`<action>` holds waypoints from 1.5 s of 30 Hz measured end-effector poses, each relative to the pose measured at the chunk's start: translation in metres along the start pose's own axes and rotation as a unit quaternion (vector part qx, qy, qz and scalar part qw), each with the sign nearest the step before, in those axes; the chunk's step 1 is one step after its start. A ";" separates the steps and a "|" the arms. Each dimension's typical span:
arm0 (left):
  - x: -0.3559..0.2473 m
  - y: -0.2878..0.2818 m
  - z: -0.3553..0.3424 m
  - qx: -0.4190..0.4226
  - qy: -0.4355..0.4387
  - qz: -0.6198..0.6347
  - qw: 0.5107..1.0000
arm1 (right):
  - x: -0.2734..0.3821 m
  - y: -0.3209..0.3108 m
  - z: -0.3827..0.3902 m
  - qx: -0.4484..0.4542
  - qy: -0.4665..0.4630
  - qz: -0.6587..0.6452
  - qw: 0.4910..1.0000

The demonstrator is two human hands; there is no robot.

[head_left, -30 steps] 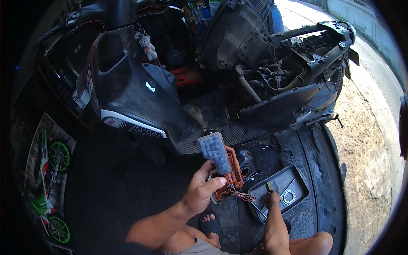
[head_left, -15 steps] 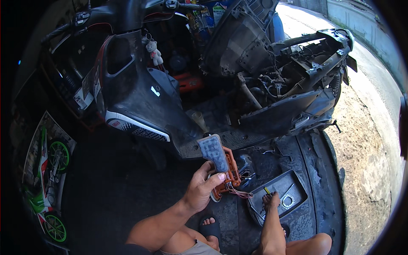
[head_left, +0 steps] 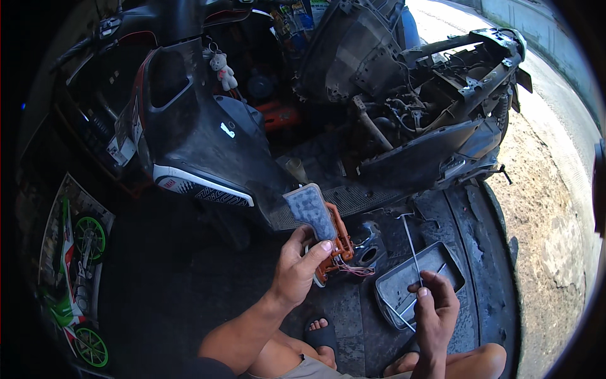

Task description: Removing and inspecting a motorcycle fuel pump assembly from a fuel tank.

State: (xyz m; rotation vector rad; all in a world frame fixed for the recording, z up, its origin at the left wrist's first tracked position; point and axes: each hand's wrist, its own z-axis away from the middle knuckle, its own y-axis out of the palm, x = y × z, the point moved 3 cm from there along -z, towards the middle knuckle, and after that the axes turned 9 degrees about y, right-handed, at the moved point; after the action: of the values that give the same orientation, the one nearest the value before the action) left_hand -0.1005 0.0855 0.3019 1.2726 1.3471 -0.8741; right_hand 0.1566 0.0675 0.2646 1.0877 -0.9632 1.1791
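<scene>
My left hand (head_left: 300,265) is closed around a fuel pump (head_left: 341,243) with an orange plastic frame, thin wires and a grey mesh filter pad (head_left: 312,210). The pad points up and away from me. Above the shallow metal tray (head_left: 456,260), my right hand (head_left: 437,309) pinches the lower end of a thin T-handle wrench (head_left: 411,243). Its short crossbar is at the far end. Another metal rod (head_left: 396,314) leans across the tray's near side, while my right hand hides part of the tray. Beyond the pump sits a dark part with a round opening (head_left: 368,254).
A partly stripped scooter (head_left: 208,136) stands across the far side, its frame and engine bay (head_left: 410,117) exposed. A toy bear (head_left: 223,71) hangs at its front. A picture of a green-wheeled motorcycle (head_left: 79,271) lies at the left. Sunlit ground (head_left: 543,234) borders the right.
My right hand has come up out of the tray, now holding the T-handle wrench upright. The yellow item by its fingers no longer shows. My left hand still grips the fuel pump.
</scene>
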 end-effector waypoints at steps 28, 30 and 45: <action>-0.006 0.001 0.002 0.014 0.026 -0.127 0.991 | 0.089 0.030 0.041 0.091 -0.286 0.445 0.843; -0.001 -0.002 0.003 0.020 0.040 -0.150 0.988 | 0.100 0.036 0.045 0.115 -0.334 0.502 0.790; 0.009 0.008 0.001 -0.041 0.079 -0.160 0.983 | 0.098 0.066 0.067 0.090 -0.361 0.633 0.679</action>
State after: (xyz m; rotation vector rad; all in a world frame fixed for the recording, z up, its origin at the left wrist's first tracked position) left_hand -0.0914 0.0884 0.2943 1.0970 1.7284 -0.9400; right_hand 0.1041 0.0262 0.3832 0.9876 -2.5234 1.9906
